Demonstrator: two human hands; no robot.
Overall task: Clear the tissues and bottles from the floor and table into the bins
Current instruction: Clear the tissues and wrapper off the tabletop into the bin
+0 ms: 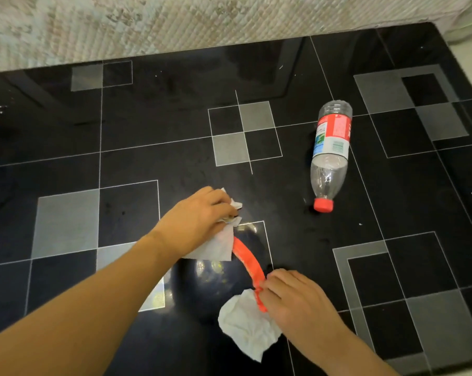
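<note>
Two hands are working on the black glass table [256, 77], each with a tissue. Left hand [199, 218] has its fingers curled round a crumpled tissue [218, 248], which sits left of and nearer the person than the bottle [330, 156]; part of the sheet hangs below the palm. Right hand [297, 299] pinches a second tissue [245, 327] together with one end of an orange-red strip [248, 261], nearer the person than the bottle. The strip arcs between the two hands; what it is can't be told. Likely both tissues get bunched so each lifts off in one go. The bottle lies on its side, red cap toward the person, apart from both hands and untouched. No bin in view, so the carry is still ahead. A quilted cover [175, 20] runs along the table's far edge, beyond the bottle.
</note>
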